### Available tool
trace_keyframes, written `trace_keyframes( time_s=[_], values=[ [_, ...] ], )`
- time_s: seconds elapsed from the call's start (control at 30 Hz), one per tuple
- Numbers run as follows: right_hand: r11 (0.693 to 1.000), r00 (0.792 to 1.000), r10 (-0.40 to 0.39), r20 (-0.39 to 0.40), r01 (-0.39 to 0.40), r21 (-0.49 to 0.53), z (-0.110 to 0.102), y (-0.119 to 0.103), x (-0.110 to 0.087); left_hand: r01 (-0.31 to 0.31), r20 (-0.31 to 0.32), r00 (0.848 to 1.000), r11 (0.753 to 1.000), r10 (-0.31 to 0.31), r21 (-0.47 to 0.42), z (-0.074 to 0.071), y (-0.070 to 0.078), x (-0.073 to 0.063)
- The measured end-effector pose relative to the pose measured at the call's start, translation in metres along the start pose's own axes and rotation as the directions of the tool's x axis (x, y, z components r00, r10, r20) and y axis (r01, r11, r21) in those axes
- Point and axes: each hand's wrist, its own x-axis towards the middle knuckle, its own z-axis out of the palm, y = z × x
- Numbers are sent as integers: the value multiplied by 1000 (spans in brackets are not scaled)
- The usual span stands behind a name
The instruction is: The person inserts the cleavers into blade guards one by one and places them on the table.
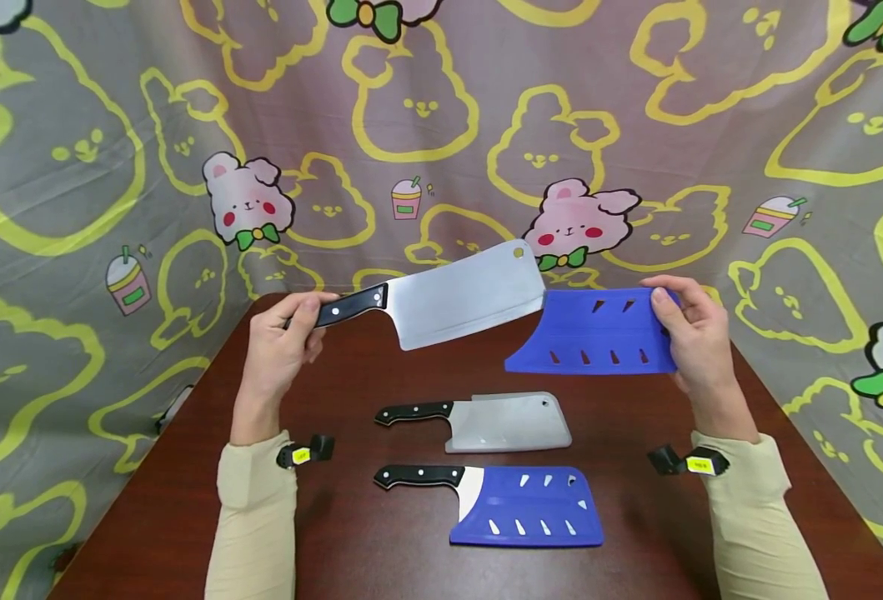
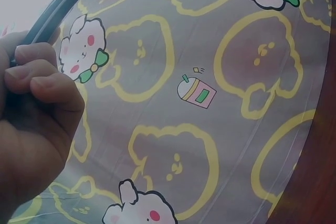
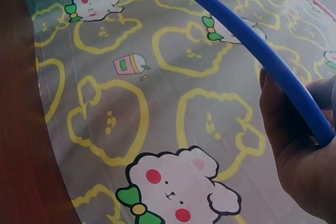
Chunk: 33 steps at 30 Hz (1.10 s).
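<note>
Gripping the black handle of a bare cleaver [image 1: 456,302], the person's left hand [image 1: 279,350] holds it in the air above the far part of the brown table [image 1: 148,517], fingers curled tight round the handle; the left wrist view shows those fingers [image 2: 39,74] wrapped about the dark handle. The blade lies nearly level, its front corner pointing right and just meeting the open mouth of a blue sheath [image 1: 597,333]. The right hand [image 1: 699,342] pinches that sheath by its right end, thumb on the near face and fingers behind, and holds it off the table; the blade is not yet inside, so this sheath is empty. In the right wrist view only the sheath's thin blue edge shows against the palm. Below them, near the middle of the table, a second cleaver [image 1: 486,419] lies flat and uncovered, handle to the left. Closer to the near edge lies a third cleaver [image 1: 426,477] with its blade housed in a second blue sheath [image 1: 531,506], only the handle and a strip of steel showing. A patterned cloth [image 1: 73,208] with bunnies hangs behind the table.
</note>
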Motion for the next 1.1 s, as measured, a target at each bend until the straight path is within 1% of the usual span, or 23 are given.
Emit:
trace_keyframes(
  time_s=[0.17, 0.27, 0.5, 0.6, 0.7, 0.77, 0.87, 0.97, 1.07, 1.1],
  values=[
    [1000, 1000, 6, -24, -6, 0, -2, -2, 0, -9, -12, 1000, 999, 9, -31, -1, 0, 0],
    [1000, 1000, 1, -20, -1, 4, -2, -2, 1, -9, -8, 1000, 999, 9, -51, -1, 0, 1],
    [1000, 1000, -10, -14, 10, 11, 0, -1, 1, -13, -5, 1000, 998, 13, -59, 0, -1, 0],
    [999, 1000, -5, -25, 6, 35, -1, -2, 1, -4, 29, 1000, 998, 6, -69, 1, 1, 0],
    [998, 999, -1, -32, 3, 59, -3, -3, 0, 3, 96, 995, 1000, 0, -26, 0, 6, -1],
    [997, 1000, -8, -30, 10, 77, -6, -5, -1, -1, 154, 988, 1000, -2, 18, -2, 11, -3],
    [997, 999, -28, -38, 31, 76, -8, -8, -1, -23, 237, 971, 995, -2, 102, -6, 20, -6],
    [994, 998, -45, -49, 50, 93, -10, -11, 0, -61, 321, 947, 984, 4, 167, -10, 29, -10],
    [984, 997, -53, -48, 61, 167, -13, -12, 1, -102, 386, 923, 967, 4, 234, -11, 37, -13],
    [981, 998, -54, -45, 62, 183, -14, -12, 1, -102, 407, 913, 964, -8, 247, -11, 39, -14]
  ],
)
